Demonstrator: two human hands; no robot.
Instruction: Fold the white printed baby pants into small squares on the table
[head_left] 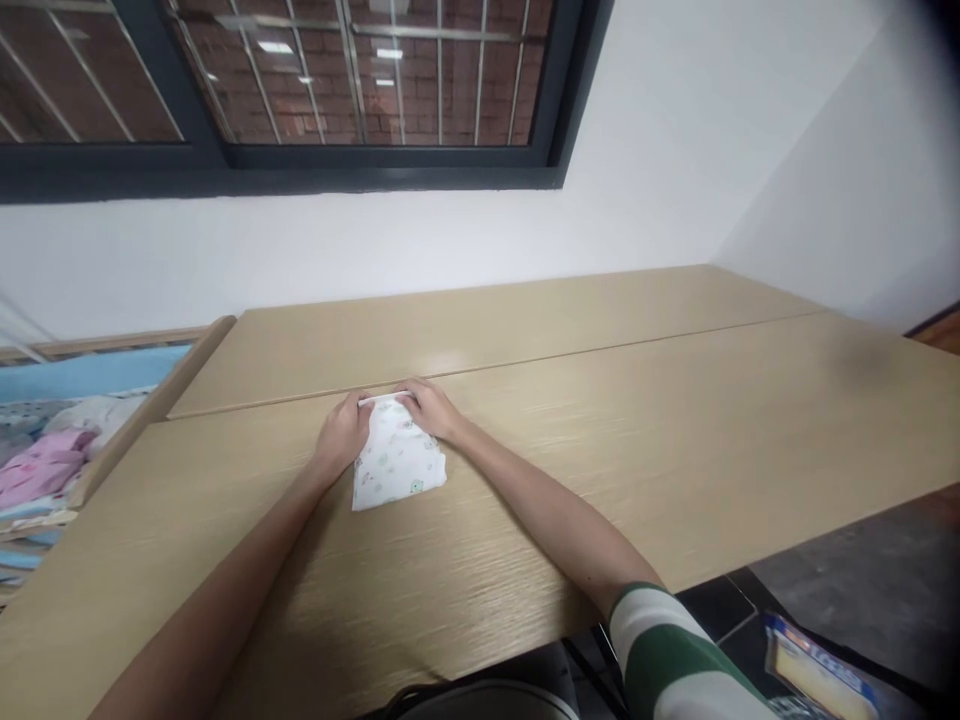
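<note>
A small white cloth with a fine coloured print lies folded on the wooden table. My left hand pinches its far left corner between thumb and fingers. At the far right corner, my right hand grips the cloth the same way, thumb on top. The far edge is held between both hands, while the near edge rests flat towards me. The fingertips are partly hidden behind the cloth's far edge.
A seam crosses the tabletop just beyond my hands. On the left stands a wooden-railed crib with pink cloth and other fabrics. Behind the table are a white wall and a barred window. A colourful package is at lower right.
</note>
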